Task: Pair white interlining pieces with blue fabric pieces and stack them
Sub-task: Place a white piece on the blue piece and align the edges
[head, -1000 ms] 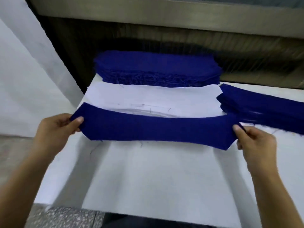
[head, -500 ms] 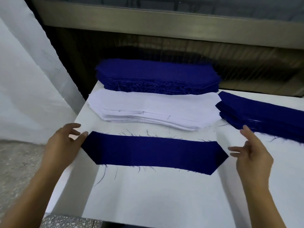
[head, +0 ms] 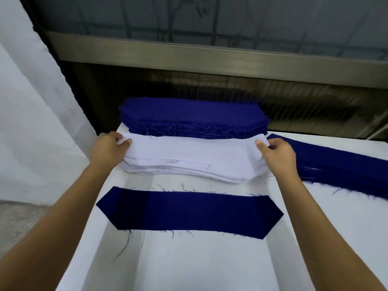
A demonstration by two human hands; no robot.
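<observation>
A single blue fabric piece [head: 189, 213] with pointed ends lies flat on the white table, near me. Behind it sits a stack of white interlining pieces [head: 189, 158]. My left hand [head: 108, 150] pinches the left end of the top white piece. At the right end, my right hand [head: 277, 154] pinches the same piece. A thick pile of blue fabric pieces [head: 193, 116] stands at the table's far edge, behind the white stack.
Another layered pile of blue pieces [head: 340, 166] lies at the right. The white table [head: 199, 265] ends at its left edge beside a grey floor. A dark wall and a metal rail rise behind the far pile.
Both hands let go of the blue piece, which now lies flat on the table. They moved away from me to the ends of the white stack and took hold of its top piece.
</observation>
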